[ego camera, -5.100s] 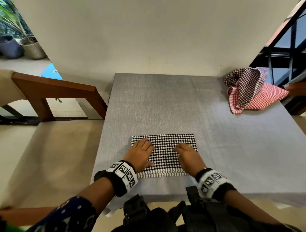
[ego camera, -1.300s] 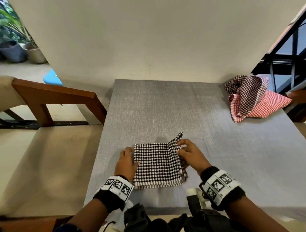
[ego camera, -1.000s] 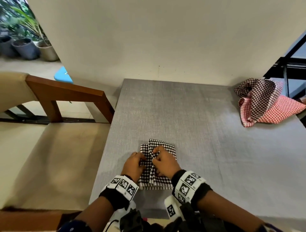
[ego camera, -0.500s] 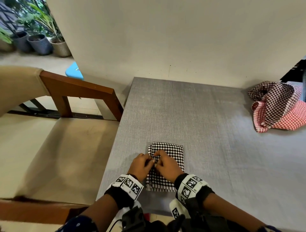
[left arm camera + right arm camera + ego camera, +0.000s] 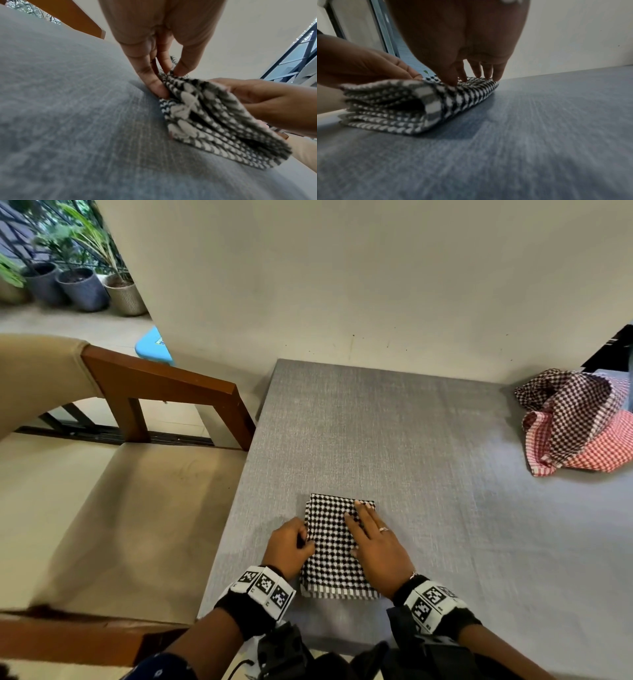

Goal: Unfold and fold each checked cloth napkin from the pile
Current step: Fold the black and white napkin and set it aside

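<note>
The black-and-white napkin (image 5: 337, 546) now lies folded into a narrow stack near the front edge of the grey table (image 5: 428, 440), where half a second ago both hands were bunched together on it. The right hand (image 5: 375, 546) has spread flat, fingers straight, pressing its top. The left hand (image 5: 291, 546) pinches the stack's left edge between thumb and fingertips. The pile (image 5: 575, 421) remains at the far right.

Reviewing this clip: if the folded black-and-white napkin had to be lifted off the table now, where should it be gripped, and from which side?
Probably the black-and-white napkin is best pinched along its left edge, coming in from the left, where the left hand already pinches the loose layered ends together. The right edge is a closed fold; the right hand lies flat on top.
</note>
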